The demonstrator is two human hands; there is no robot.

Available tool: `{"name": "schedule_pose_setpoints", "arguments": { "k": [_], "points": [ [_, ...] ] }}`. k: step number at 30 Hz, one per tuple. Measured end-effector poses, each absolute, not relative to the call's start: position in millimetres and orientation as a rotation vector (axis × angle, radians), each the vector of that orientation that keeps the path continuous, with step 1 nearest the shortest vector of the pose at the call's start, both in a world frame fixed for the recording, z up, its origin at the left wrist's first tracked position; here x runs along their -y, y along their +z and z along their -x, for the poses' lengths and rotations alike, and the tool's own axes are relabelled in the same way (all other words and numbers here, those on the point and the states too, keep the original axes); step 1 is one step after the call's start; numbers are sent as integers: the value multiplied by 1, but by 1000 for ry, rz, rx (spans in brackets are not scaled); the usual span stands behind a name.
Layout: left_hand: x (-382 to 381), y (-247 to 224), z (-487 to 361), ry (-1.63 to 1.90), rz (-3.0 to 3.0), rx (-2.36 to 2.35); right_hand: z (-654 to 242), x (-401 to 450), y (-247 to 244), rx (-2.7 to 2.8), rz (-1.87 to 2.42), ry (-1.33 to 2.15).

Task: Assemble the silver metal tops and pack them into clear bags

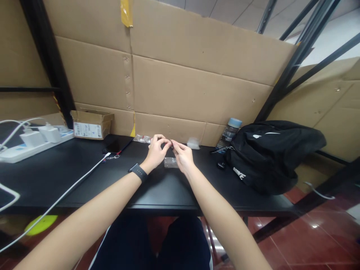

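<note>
My left hand [157,150], with a black watch [138,172] on its wrist, is raised over the black table [112,187]. Its thumb and fingers pinch a small dark piece [171,145], too small to name. From the other side my right hand [183,154] closes on the same piece, fingertips meeting those of the left. Below and between the hands lies a clear plastic bag [170,162]. Further back, clear plastic packets [142,139] with small reddish bits rest left of the hands, and a whitish translucent wrapper [193,143] lies to the right.
At the right stand a black backpack [272,157] and a blue-capped bottle [229,133], with a small black object [221,165] nearby. Leftward are a phone [116,146] on a white cable [75,183], an open cardboard box [92,125] and a power strip [36,146]. Cardboard walls the back.
</note>
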State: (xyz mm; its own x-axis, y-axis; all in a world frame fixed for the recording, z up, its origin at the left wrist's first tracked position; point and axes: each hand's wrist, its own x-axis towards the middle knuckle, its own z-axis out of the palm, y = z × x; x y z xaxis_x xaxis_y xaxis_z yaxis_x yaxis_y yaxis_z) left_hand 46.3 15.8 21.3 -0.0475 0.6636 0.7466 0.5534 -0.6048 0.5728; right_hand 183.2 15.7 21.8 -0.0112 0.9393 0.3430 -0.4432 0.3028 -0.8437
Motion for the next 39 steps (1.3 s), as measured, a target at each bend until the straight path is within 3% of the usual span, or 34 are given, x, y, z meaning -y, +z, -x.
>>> {"name": "schedule_pose_setpoints", "arguments": {
  "k": [17, 39],
  "points": [
    [-1, 32, -47, 1753, -2213, -1542, -193, -16, 17, 1165, 703, 1218],
    [-3, 32, -48, 1686, -2069, -1519, -185, -9, 23, 1363, 738, 649]
  ]
}}
